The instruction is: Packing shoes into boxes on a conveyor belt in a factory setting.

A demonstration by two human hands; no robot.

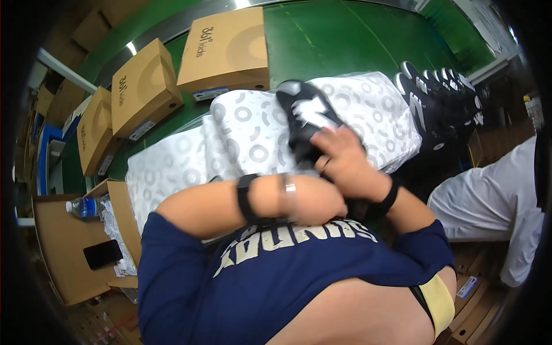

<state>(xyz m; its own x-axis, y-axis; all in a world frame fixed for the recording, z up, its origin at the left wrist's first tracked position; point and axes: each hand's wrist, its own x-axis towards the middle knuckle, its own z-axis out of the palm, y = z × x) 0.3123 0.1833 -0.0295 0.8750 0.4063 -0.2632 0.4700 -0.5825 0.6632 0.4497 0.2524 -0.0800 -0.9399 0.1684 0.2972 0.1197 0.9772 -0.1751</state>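
My right hand (351,169) touches the black-and-white sports shoe (313,109), located over white ring-patterned wrapping paper (371,103) on the green desk (345,37); I cannot tell whether this grip is closed. My left hand (319,201) is blurred, grip state indeterminate. Tan cardboard boxes (241,46) carry dark lettering (204,42) and white-and-blue labels (210,93).

- A single wide fisheye view looked out from the left side of the person's head, facing down and forward.
- It was close above the wearer's navy shirt (184,282), which filled much of the lower part.
- The left hand (319,201) and right hand (351,164) fell near the middle, slightly farther off.
- Beyond them, the view reached across the green work surface (339,40) toward its metal edge at the top.
- It stood upright, unmirrored, with straight edges bowing toward a dark, rounded rim.
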